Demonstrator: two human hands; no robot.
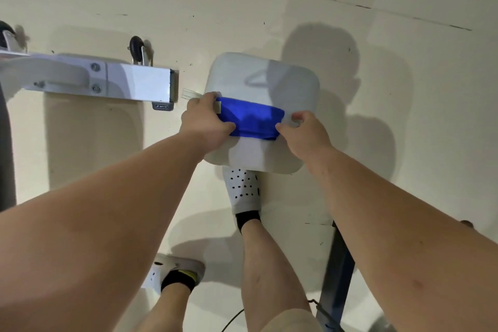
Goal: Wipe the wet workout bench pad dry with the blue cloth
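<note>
blue cloth [249,120] lies folded across mid bench pad [291,83] | L hand [204,121] pinches its left end, R hand [304,129] pinches right end | prob held taut btwn both for a full-width wipe pass

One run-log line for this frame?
wiping | blue cloth on bench pad | left hand, right hand gripping its ends

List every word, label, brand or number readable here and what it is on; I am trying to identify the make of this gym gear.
Nothing here can be read.
Dark tag under the end of the white metal frame: light lettering, too small and blurred to read.
Pale tag on the blue cloth: no legible text.
Bench pad: no print visible.
</note>
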